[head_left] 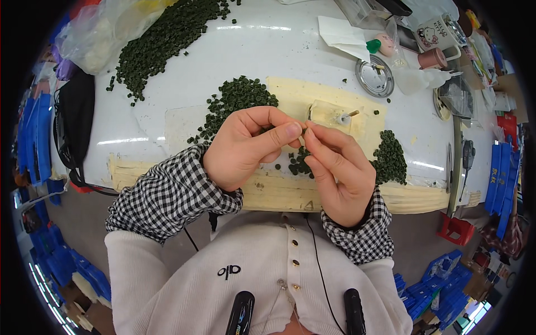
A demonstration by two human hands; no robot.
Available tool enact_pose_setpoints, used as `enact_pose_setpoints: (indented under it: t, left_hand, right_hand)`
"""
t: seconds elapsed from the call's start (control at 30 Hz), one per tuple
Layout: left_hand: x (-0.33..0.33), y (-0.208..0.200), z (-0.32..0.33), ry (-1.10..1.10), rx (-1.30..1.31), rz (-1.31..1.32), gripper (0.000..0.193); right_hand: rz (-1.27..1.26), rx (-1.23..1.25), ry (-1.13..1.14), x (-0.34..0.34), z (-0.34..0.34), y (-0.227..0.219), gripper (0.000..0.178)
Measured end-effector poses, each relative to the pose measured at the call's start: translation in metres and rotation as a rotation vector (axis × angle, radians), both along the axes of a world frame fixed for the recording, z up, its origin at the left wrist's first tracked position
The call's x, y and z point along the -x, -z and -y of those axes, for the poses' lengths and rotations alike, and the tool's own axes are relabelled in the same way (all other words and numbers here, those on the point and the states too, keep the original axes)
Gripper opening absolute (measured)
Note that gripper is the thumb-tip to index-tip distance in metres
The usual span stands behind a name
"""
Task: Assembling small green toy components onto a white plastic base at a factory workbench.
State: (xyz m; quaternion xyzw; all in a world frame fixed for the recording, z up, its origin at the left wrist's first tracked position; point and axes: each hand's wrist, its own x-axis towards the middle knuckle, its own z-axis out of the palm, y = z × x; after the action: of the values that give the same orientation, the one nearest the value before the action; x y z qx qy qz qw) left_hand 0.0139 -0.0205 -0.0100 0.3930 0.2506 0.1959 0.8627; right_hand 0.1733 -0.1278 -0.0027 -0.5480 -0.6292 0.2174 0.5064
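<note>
My left hand and my right hand meet over the table's near part, thumb and fingertips pinched together. Between them shows a small dark piece, mostly hidden by the fingers. Behind my left hand lies a heap of small dark green pieces. A few more loose green pieces sit under my fingers, and another green heap is just right of my right hand. Beyond my right hand, a yellowish block with a short upright pin rests on a yellow taped sheet.
A large green heap spreads at the far left beside clear plastic bags. At the far right are a round metal tin, white paper, a mug and a thread spool. A black cloth hangs at the left edge.
</note>
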Motion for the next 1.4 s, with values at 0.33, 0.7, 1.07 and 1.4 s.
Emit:
enact_pose_setpoints:
  t: [0.33, 0.7, 1.07, 1.4]
  left_hand:
    - [0.0, -0.008, -0.003, 0.027, -0.102, -0.125, 0.013]
    - [0.0, -0.012, -0.002, -0.032, -0.401, -0.182, 0.014]
    - [0.004, -0.013, 0.0, -0.117, -0.891, -0.216, 0.018]
    - [0.005, -0.014, 0.0, -0.137, -1.034, -0.232, 0.019]
  right_hand:
    - [-0.019, -0.005, -0.027, -0.002, 0.001, 0.005, 0.03]
    - [-0.145, 0.06, -0.014, -0.002, 0.002, 0.003, 0.031]
    - [-0.212, 0.064, 0.001, -0.004, 0.003, 0.004, 0.03]
    - [-0.25, 0.079, -0.035, -0.006, 0.004, 0.007, 0.029]
